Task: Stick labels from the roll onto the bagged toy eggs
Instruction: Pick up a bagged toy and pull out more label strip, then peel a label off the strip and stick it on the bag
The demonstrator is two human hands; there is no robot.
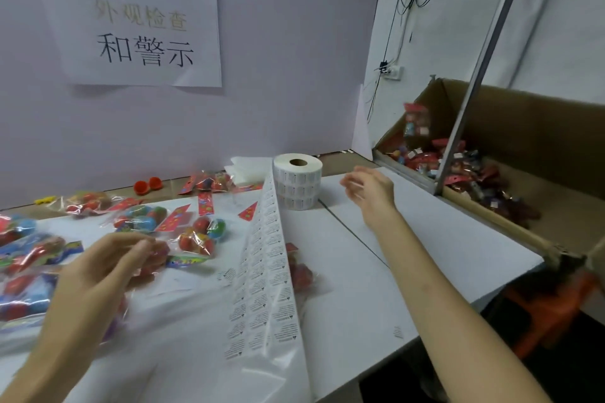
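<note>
A white label roll (298, 185) stands at the back of the white table (425, 239). Its unrolled label strip (265, 271) runs toward me down the middle. Several bagged toy eggs (196, 235) lie to the left of the strip, and one bag (301, 271) is partly hidden under it. My left hand (98, 268) hovers over those bags with loosely bent fingers, its fingertips at a bag; no grip shows. My right hand (370, 188) is stretched out to the right of the roll, fingers spread and holding nothing. A blurred bagged egg pack (416, 121) is in the air above the cardboard box (523, 127).
The cardboard box at the right holds several labelled bags. A slanted metal post (474, 75) crosses in front of it. Two red egg halves (147, 186) lie by the back wall. Loose labels (226, 273) are stuck on the table. An orange stool (550, 304) stands below the table's right edge.
</note>
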